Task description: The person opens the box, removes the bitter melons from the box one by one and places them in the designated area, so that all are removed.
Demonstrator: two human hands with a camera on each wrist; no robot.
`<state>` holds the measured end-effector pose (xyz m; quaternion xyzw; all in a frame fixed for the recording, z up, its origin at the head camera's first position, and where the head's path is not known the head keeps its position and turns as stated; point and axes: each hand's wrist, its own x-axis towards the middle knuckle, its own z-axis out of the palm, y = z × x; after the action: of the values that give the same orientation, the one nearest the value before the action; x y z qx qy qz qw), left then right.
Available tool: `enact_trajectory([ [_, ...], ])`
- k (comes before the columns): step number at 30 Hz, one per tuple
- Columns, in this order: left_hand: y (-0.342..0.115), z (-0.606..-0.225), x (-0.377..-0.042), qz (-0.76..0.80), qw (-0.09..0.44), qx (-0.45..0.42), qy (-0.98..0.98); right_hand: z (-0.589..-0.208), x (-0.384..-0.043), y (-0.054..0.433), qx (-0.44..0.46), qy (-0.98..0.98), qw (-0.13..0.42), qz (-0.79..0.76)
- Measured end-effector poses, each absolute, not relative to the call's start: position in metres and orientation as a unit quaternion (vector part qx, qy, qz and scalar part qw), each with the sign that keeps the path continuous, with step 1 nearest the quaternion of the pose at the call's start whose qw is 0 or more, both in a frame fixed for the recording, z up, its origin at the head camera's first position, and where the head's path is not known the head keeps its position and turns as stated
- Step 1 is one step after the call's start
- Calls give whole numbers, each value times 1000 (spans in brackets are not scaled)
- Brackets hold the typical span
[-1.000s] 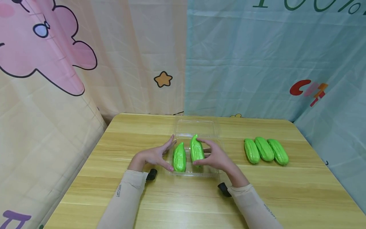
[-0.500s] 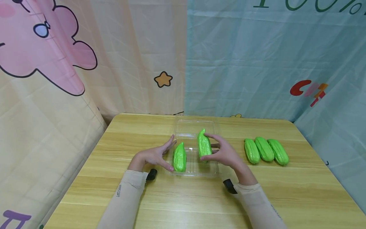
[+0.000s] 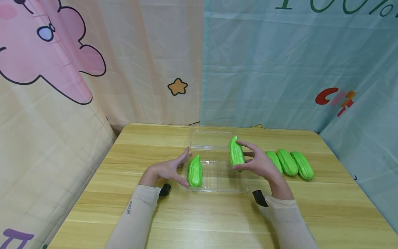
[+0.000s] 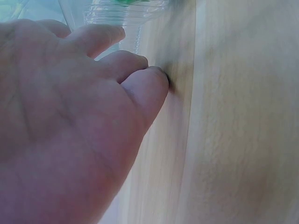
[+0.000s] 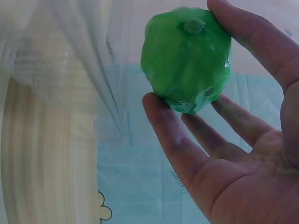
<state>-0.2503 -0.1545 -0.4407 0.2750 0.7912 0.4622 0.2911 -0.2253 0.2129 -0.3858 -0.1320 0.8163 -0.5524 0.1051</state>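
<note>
My right hand pinches a light green bitter melon between thumb and fingertips, above the right part of the clear plastic box. In the right wrist view its blunt end faces the camera, with the fingers around it. A second bitter melon lies along the left side of the box. There, my left hand has its thumb and fingers spread against the box's left wall. The left wrist view shows that palm beside the box, fingertips low near the table.
The transparent lid lies folded back behind the box. Several bitter melons, counting three, rest in a row on the right, partly behind my right hand. Wooden table surrounds the box, with printed curtains behind and beside it.
My right hand has carried its bitter melon to the right and slightly back, away from the one in the box. The left hand has stayed in place.
</note>
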Motion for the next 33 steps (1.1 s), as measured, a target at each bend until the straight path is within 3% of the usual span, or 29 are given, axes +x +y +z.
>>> enact_trajectory([
  [33,-153,-440,-250,470,294,273,786,-384,-229,255,-95,875,97,-465],
])
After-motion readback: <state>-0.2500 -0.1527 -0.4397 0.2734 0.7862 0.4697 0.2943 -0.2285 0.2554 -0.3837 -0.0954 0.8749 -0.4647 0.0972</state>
